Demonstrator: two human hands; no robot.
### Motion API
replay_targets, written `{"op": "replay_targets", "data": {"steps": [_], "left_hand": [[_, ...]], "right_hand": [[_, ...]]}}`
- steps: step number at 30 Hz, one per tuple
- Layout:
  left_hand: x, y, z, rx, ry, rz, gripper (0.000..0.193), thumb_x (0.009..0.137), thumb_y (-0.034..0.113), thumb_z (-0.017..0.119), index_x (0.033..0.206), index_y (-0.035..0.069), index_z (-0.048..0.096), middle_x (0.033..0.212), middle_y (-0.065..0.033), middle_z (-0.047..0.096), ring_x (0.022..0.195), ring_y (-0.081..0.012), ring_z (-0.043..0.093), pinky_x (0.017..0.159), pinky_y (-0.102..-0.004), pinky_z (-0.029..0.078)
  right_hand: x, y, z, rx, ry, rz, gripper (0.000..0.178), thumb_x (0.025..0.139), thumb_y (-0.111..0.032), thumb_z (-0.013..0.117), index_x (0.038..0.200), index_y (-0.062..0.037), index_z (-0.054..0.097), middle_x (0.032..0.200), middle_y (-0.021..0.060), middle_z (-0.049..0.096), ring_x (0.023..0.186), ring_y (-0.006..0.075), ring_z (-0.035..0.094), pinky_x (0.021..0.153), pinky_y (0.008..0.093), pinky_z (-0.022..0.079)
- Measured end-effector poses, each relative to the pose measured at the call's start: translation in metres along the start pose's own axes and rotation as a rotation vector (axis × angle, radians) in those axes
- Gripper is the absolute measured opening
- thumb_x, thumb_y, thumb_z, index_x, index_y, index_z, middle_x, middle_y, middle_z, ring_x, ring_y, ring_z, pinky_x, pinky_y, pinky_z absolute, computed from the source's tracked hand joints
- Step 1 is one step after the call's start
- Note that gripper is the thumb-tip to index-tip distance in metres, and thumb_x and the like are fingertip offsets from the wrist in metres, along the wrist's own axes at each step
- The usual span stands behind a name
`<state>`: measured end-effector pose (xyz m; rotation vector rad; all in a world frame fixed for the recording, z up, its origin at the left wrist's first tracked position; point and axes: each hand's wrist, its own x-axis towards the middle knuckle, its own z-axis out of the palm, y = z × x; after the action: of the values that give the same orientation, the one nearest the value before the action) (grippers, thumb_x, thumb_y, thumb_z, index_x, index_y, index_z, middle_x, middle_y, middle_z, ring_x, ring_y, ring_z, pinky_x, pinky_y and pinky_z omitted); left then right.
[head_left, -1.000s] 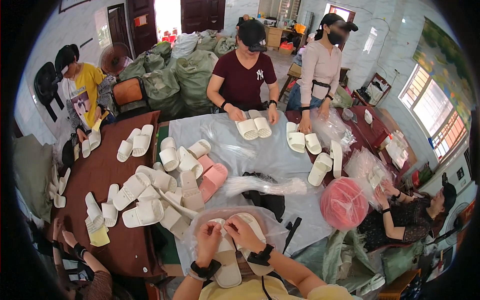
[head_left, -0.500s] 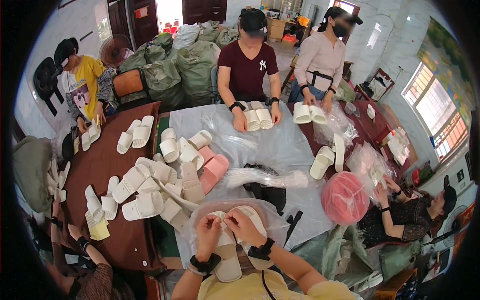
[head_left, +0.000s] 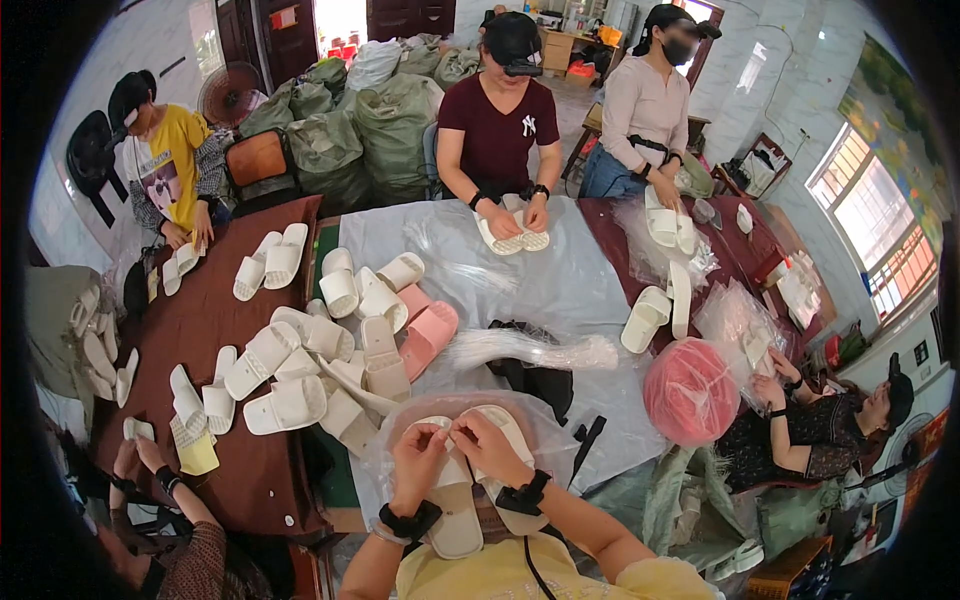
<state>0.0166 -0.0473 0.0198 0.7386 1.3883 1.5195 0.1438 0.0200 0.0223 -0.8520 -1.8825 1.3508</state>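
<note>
At the near edge of the table, a pair of cream slippers, the left slipper (head_left: 455, 520) and the right slipper (head_left: 510, 437), lies with the soles' heel ends toward me. My left hand (head_left: 419, 464) is above the front of the left slipper, its fingertips pinched together. Close beside it, my right hand (head_left: 488, 455) pinches too, over the space between the slippers. Whatever the fingertips hold is too small to make out. Both straps are mostly hidden under my hands. Beneath the pair spreads a clear plastic sheet or bag (head_left: 556, 424).
Cream slippers (head_left: 300, 365) pile up left of centre, with pink slippers (head_left: 430, 340) beside them. A bundle of clear thin strands (head_left: 535, 352) lies ahead, over a black bag (head_left: 548, 390). A pink plastic-wrapped bundle (head_left: 690, 392) sits to the right. Several co-workers handle slippers around the table.
My hands stay pinched and have barely moved. Across the table, a co-worker's fingers are now between two slippers. The far-right co-worker has shifted a pair rightward; at lower left, hands now hold a slipper.
</note>
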Motion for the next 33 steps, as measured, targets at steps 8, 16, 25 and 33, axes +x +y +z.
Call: {"op": "replay_targets", "data": {"steps": [8, 16, 25, 33], "left_hand": [[-0.002, 0.003, 0.001, -0.044, 0.067, -0.080, 0.012, 0.085, 0.012, 0.059, 0.089, 0.002, 0.056, 0.080, 0.0013, 0.056, 0.068, -0.0050, 0.050, 0.061, -0.0191, 0.042], [0.004, -0.006, -0.002, 0.146, 0.019, -0.027, 0.012, 0.083, 0.011, 0.060, 0.089, 0.001, 0.057, 0.078, 0.0009, 0.056, 0.066, -0.0059, 0.051, 0.059, -0.0195, 0.043], [0.000, -0.005, 0.001, 0.002, 0.036, -0.020, 0.011, 0.085, 0.012, 0.059, 0.091, 0.004, 0.055, 0.078, 0.0026, 0.054, 0.068, -0.0047, 0.049, 0.060, -0.0189, 0.041], [0.000, -0.008, 0.000, -0.030, 0.098, -0.023, 0.010, 0.084, 0.010, 0.060, 0.090, 0.003, 0.057, 0.077, 0.0021, 0.056, 0.068, -0.0044, 0.050, 0.060, -0.0185, 0.042]], "right_hand": [[0.000, -0.002, 0.000, 0.049, -0.012, 0.034, 0.008, 0.083, -0.008, 0.055, 0.087, -0.0017, 0.052, 0.079, 0.0092, 0.050, 0.069, 0.0195, 0.050, 0.062, 0.0288, 0.041], [0.001, 0.003, 0.002, 0.008, 0.017, 0.021, 0.008, 0.082, -0.006, 0.054, 0.087, -0.0006, 0.051, 0.078, 0.0106, 0.049, 0.070, 0.0219, 0.050, 0.063, 0.0294, 0.041], [0.002, -0.006, -0.001, 0.003, -0.019, 0.033, 0.009, 0.082, -0.007, 0.056, 0.087, -0.0012, 0.051, 0.078, 0.0085, 0.048, 0.066, 0.0177, 0.048, 0.059, 0.0270, 0.040], [0.002, 0.000, 0.001, 0.002, -0.009, -0.019, 0.008, 0.082, -0.007, 0.055, 0.086, -0.0010, 0.050, 0.077, 0.0076, 0.048, 0.065, 0.0171, 0.048, 0.060, 0.0262, 0.040]]}}
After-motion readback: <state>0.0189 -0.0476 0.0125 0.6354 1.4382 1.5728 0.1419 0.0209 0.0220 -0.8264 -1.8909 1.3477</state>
